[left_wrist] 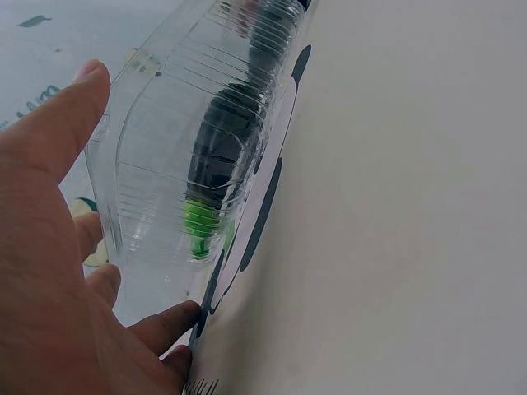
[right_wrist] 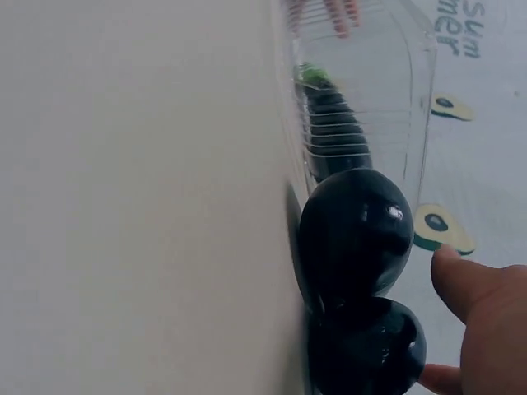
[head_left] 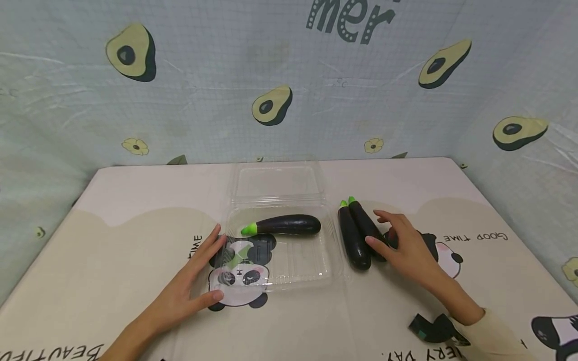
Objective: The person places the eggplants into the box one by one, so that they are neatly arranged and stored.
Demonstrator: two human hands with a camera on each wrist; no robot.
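A clear plastic clamshell container (head_left: 300, 265) lies with its lid (head_left: 277, 180) folded back. Inside, one dark eggplant (head_left: 289, 224) with a bright green stem end lies crosswise. Two more eggplants, a nearer one (head_left: 352, 238) and another (head_left: 363, 218), lie side by side just right of the container. My left hand (head_left: 182, 291) is at the container's left side, thumb and fingers spread. Over the right-hand pair is my right hand (head_left: 408, 250), fingers loosely bent. In the right wrist view its thumb stands apart from the eggplants (right_wrist: 358, 234); whether another finger touches one, I cannot tell.
A pale tablecloth (head_left: 113, 281) with panda prints and lettering covers the table. Behind it hangs a curtain (head_left: 203, 100) with avocado prints, which also closes in both sides. A small black object (head_left: 433, 328) is by my right wrist.
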